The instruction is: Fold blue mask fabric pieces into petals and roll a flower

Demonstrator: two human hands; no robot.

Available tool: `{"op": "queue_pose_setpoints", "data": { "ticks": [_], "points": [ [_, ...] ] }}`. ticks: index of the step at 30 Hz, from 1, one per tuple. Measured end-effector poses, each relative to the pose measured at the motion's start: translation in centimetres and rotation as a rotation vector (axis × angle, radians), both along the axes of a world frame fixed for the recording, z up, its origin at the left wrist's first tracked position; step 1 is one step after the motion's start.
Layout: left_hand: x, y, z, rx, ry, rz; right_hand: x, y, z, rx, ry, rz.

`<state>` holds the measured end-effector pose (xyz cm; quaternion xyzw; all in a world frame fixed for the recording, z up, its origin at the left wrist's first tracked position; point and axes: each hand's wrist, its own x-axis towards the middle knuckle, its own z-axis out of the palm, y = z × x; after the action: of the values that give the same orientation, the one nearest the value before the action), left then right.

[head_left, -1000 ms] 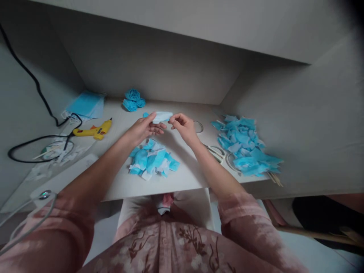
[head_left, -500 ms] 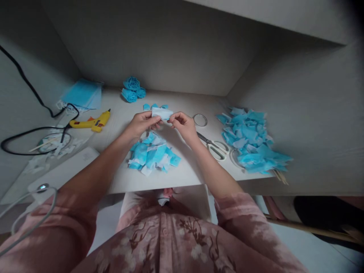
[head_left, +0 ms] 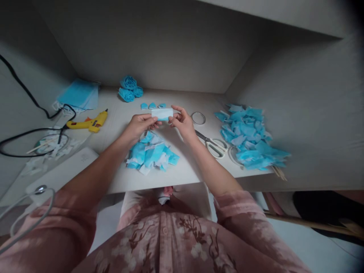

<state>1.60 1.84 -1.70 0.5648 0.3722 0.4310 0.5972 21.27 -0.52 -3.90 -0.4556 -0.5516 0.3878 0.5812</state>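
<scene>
A small white and blue piece of mask fabric (head_left: 162, 113) is stretched level between both hands, its white side mostly facing me. My left hand (head_left: 140, 124) pinches its left end between thumb and fingers. At the right end, my right hand (head_left: 182, 122) grips it the same way. Just beyond the hands lie three small folded blue petals (head_left: 152, 106) in a row. Below the hands is a loose heap of cut blue and white fabric pieces (head_left: 153, 154). Three blue fabric roses (head_left: 129, 90) sit together farther back on the left.
Scissors (head_left: 216, 147) and a roll of tape (head_left: 198, 118) lie right of my right hand, near a bigger heap of blue pieces (head_left: 246, 132). On the left are a yellow glue gun (head_left: 91, 122) with a black cord, stacked masks (head_left: 78, 94), white scraps and a white device (head_left: 68, 170).
The fabric piece has been spread flatter and turned so more of it shows, with a blue strip along its lower edge. My right fingers have shifted up along its right end.
</scene>
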Motion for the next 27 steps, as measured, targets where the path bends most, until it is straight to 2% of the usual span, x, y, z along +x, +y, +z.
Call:
{"op": "queue_pose_setpoints", "data": {
  "ticks": [6, 16, 20, 24, 27],
  "points": [
    [-0.3, 0.6, -0.7, -0.033, -0.055, -0.015, 0.1, -0.1, -0.2, 0.022, -0.065, 0.039],
    [-0.1, 0.5, -0.2, -0.108, -0.13, -0.008, 0.1, -0.4, -0.4, 0.037, -0.204, 0.107],
    [0.3, 0.3, 0.0, -0.136, -0.196, -0.074, 0.0, -0.2, -0.5, 0.076, -0.194, 0.041],
    [0.2, -0.2, 0.2, -0.084, -0.214, -0.176, -0.1, -0.4, -0.4, 0.094, -0.174, 0.01],
    [0.2, -0.5, 0.3, -0.067, -0.193, -0.173, -0.3, -0.6, -0.3, 0.084, -0.195, 0.021]
  ]
}}
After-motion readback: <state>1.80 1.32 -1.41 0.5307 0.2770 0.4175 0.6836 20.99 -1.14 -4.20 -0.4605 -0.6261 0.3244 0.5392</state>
